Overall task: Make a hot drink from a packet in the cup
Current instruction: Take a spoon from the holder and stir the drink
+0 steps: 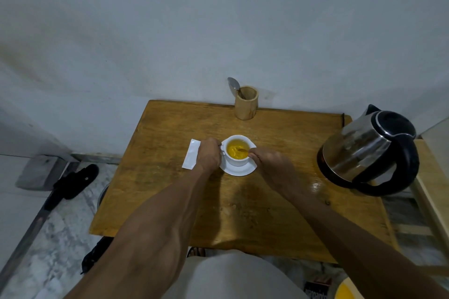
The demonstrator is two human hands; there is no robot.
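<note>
White cup (237,150), near the middle of the wooden table (170,189), seated on a white saucer (239,170) and filled with yellow liquid. Held at its left side by the left hand (208,154), fingers curled at the handle; the handle itself mostly hidden behind them, so exact grip hard to make out. At the right rim, the right hand (273,167), fingertips pinched on the stem of a small spoon (243,150) with its bowl dipped in the drink; spoon thin and partly blurred, only a short length visible. Just left of the left hand, flat on the table, a white packet (190,156), its right edge covered by the hand; torn or whole, cannot tell. At the far edge, against the wall, an upright wooden holder (246,102) with a metal spoon (233,85) leaning out to the left. At the right, well apart from the cup, a steel kettle (369,150) with black handle and lid. On the floor at left, a dark sandal (76,181). At the bottom right, a yellow round thing (345,291), cut off by the frame.
</note>
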